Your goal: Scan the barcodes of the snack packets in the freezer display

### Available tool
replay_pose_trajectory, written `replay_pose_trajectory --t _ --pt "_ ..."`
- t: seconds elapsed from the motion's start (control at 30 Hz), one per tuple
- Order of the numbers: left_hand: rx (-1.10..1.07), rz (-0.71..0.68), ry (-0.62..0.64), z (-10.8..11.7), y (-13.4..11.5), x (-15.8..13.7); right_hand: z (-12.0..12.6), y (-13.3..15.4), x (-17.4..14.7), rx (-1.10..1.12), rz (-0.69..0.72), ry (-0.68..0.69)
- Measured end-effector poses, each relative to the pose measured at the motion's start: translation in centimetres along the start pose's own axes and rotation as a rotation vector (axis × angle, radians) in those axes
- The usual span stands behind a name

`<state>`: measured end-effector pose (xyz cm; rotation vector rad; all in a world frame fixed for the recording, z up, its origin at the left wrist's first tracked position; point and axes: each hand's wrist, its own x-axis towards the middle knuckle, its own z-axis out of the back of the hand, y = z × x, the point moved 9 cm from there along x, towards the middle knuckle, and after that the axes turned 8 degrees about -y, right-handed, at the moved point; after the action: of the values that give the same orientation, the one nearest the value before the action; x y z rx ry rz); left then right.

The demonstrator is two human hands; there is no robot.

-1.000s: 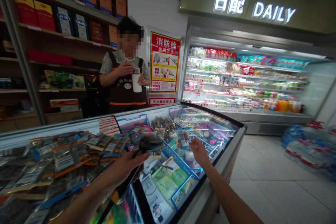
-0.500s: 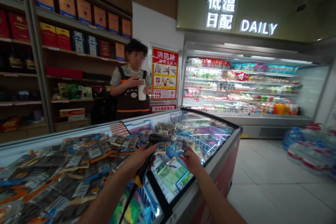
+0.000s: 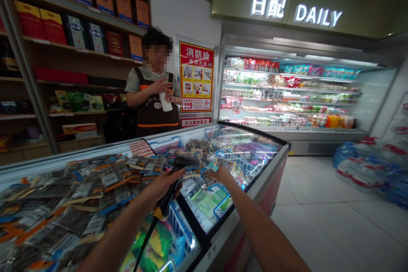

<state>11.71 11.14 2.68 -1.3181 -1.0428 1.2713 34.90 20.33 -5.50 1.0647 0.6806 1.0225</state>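
My left hand (image 3: 168, 182) is closed around the handle of a black and yellow barcode scanner (image 3: 188, 161), its head pointing right and its cord hanging down. Just to the right, my right hand (image 3: 222, 175) pinches a small snack packet (image 3: 209, 173) with a blue edge, close in front of the scanner head. Both hands are above the glass top of a chest freezer (image 3: 208, 244). Many similar snack packets (image 3: 86, 189) lie heaped over the freezer top at left. My right fingertips are partly hidden behind the hand.
Across the freezer stands a person in a dark apron (image 3: 157, 114), holding a white cup (image 3: 165, 101). Shelves of boxed goods (image 3: 75, 34) line the left wall. A lit refrigerated case (image 3: 287, 93) is at the back, with bundled water bottles (image 3: 363, 178) on the floor at right.
My right hand has moved left with the packet, nearer the scanner head, and turned it. The view has tilted down a little. The person opposite has tilted the white cup.
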Motion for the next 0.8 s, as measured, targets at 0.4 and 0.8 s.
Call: replay_pose_trajectory --t 0.4,0.8 --pt "-0.109 0.070 0.077 -0.6 0.7 0.3 2.3 0.3 -0.7 0.483 0.242 -0.061" --pt "-0.171 0.098 0.068 -1.5 0.6 -0.6 3.0 0.4 -0.9 0.362 0.291 -0.114"
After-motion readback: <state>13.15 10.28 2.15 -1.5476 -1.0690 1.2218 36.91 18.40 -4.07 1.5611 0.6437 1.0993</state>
